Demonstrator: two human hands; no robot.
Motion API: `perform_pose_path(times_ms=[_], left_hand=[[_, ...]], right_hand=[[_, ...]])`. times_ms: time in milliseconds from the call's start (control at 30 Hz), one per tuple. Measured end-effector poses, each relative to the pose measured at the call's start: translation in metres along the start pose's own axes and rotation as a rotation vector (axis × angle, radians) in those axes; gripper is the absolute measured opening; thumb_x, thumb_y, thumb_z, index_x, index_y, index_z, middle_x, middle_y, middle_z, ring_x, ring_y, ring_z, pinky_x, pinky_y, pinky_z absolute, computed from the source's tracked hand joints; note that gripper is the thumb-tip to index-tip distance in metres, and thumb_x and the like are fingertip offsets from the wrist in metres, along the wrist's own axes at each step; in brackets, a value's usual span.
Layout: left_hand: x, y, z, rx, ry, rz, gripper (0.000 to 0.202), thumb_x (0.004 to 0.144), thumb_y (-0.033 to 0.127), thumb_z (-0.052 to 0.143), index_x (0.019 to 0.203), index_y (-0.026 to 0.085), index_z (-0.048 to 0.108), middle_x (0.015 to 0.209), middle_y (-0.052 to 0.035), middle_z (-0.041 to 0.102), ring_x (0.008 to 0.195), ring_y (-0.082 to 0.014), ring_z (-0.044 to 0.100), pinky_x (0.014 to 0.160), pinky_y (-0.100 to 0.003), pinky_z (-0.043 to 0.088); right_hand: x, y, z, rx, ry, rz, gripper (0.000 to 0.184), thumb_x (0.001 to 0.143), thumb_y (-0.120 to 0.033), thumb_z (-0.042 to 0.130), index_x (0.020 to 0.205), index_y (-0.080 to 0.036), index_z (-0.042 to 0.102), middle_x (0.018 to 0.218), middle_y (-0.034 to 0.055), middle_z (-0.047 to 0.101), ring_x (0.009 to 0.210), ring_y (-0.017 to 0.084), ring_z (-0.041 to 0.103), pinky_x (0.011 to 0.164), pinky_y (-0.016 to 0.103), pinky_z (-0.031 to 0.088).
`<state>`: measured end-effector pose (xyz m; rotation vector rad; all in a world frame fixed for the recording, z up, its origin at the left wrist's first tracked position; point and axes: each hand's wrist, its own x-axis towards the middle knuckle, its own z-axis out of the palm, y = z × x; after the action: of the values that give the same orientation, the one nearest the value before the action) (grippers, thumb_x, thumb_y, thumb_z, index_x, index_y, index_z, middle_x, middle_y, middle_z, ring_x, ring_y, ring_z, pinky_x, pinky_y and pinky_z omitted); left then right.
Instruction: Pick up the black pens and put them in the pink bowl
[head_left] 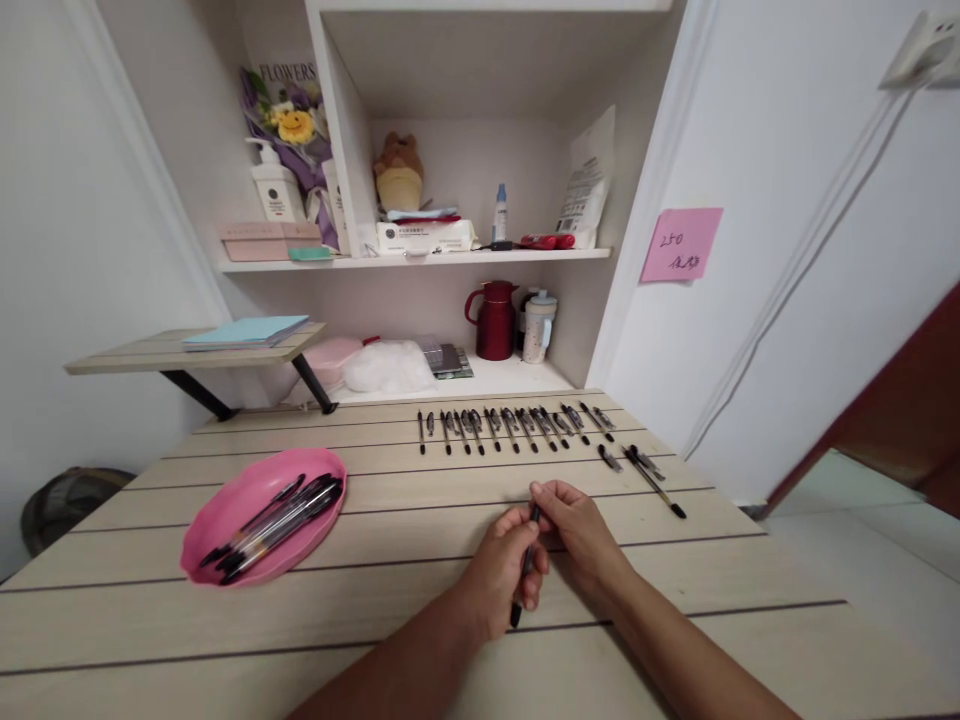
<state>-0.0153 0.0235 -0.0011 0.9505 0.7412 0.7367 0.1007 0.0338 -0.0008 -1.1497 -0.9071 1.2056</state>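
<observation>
A black pen (527, 565) slants between my hands above the table, its dark lower end poking out below my left hand (499, 570), which is wrapped round the barrel. My right hand (581, 525) pinches the pen's upper end; the fingertips hide the tip there. Beyond my hands, several pens and separate dark caps (510, 430) lie in a row along the table's far side. Closer on the right are another pen (656, 485) and a loose cap (609, 458). To the left, a pink bowl (315, 545) holds a bunch of pens (277, 530).
The slatted table (405, 640) meets a white shelf unit (450, 262) at its back. A raised wooden stand (120, 350) carries light-blue paper (247, 332). On the lower shelf stand a red jug (495, 322) and a tumbler (538, 330). A cable (795, 280) runs down the right wall.
</observation>
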Motion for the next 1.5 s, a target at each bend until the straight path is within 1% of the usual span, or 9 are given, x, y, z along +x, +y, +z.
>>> perform_pose_path(times_ms=[167,367,567,733,900,1033,1200,1367,1500], left_hand=[[0.0018,-0.002,0.0031,0.022,0.06,0.014,0.035,0.075,0.053,0.048,0.085,0.02,0.045,0.052,0.008,0.043,0.028,-0.0018,0.025,0.028,-0.016,0.015],[0.0018,-0.0018,0.0037,-0.01,0.069,0.007,0.033,0.076,0.053,0.047,0.083,0.02,0.043,0.052,0.0079,0.044,0.026,-0.0013,0.023,0.028,-0.016,0.011],[0.002,-0.0018,0.0042,0.001,0.08,0.016,0.032,0.075,0.052,0.047,0.081,0.02,0.043,0.051,0.008,0.043,0.026,-0.0013,0.023,0.028,-0.016,0.011],[0.0009,-0.0012,0.0046,-0.011,0.074,0.014,0.028,0.077,0.048,0.045,0.08,0.02,0.043,0.052,0.0074,0.043,0.026,-0.0016,0.021,0.027,-0.016,0.011],[-0.0004,0.0001,0.0052,-0.001,0.072,0.008,0.025,0.079,0.045,0.043,0.081,0.021,0.043,0.052,0.007,0.043,0.027,-0.0018,0.021,0.027,-0.016,0.01],[-0.0005,-0.0002,0.005,-0.001,0.073,0.015,0.025,0.08,0.045,0.041,0.081,0.021,0.043,0.053,0.0068,0.043,0.027,-0.0017,0.02,0.027,-0.016,0.011],[0.0006,-0.0012,0.0042,-0.002,0.066,0.007,0.025,0.079,0.046,0.044,0.082,0.02,0.043,0.053,0.007,0.043,0.027,-0.0017,0.022,0.027,-0.016,0.011],[0.0003,-0.0003,0.0049,-0.004,0.071,0.003,0.029,0.077,0.048,0.045,0.082,0.02,0.044,0.052,0.0075,0.043,0.026,-0.0011,0.021,0.028,-0.016,0.01],[-0.0005,-0.0004,0.0048,-0.009,0.069,0.013,0.031,0.076,0.051,0.046,0.082,0.02,0.043,0.052,0.0075,0.044,0.026,-0.0008,0.021,0.028,-0.016,0.011]], right_hand=[[-0.0031,-0.0006,-0.001,0.048,-0.042,0.016,0.038,0.064,-0.05,0.066,0.058,-0.016,0.05,0.044,-0.0051,0.045,0.036,0.006,0.038,0.038,0.02,0.028],[-0.0073,-0.0064,0.0007,0.16,-0.158,0.038,0.038,0.069,-0.053,0.06,0.077,-0.015,0.058,0.054,-0.0019,0.053,0.041,0.009,0.046,0.039,0.021,0.034],[-0.007,-0.003,0.0011,0.172,-0.238,0.092,0.034,0.066,-0.048,0.065,0.067,-0.017,0.052,0.045,-0.0065,0.046,0.031,0.01,0.045,0.033,0.022,0.032],[-0.0057,-0.003,0.0002,0.269,-0.212,0.094,0.036,0.068,-0.05,0.063,0.082,-0.017,0.059,0.061,-0.0002,0.059,0.039,0.01,0.049,0.035,0.022,0.036],[-0.0065,-0.0032,-0.0005,0.222,-0.244,0.09,0.029,0.068,-0.044,0.065,0.07,-0.016,0.057,0.047,-0.0047,0.049,0.033,0.01,0.045,0.032,0.022,0.033],[-0.0062,-0.0038,-0.0018,0.289,-0.195,0.083,0.034,0.069,-0.047,0.062,0.083,-0.017,0.06,0.07,0.0027,0.062,0.046,0.01,0.051,0.037,0.023,0.038],[-0.0064,-0.0022,-0.0026,0.214,-0.255,0.093,0.03,0.069,-0.046,0.063,0.07,-0.016,0.057,0.048,-0.0049,0.047,0.033,0.01,0.044,0.033,0.023,0.034],[-0.0053,-0.0031,-0.0041,0.251,-0.181,0.042,0.027,0.064,-0.039,0.069,0.074,-0.015,0.061,0.071,0.0026,0.06,0.048,0.008,0.047,0.04,0.021,0.037],[-0.0043,-0.0047,-0.0052,0.29,-0.165,0.073,0.029,0.069,-0.041,0.066,0.082,-0.016,0.062,0.078,0.0052,0.063,0.053,0.009,0.047,0.046,0.022,0.04]])
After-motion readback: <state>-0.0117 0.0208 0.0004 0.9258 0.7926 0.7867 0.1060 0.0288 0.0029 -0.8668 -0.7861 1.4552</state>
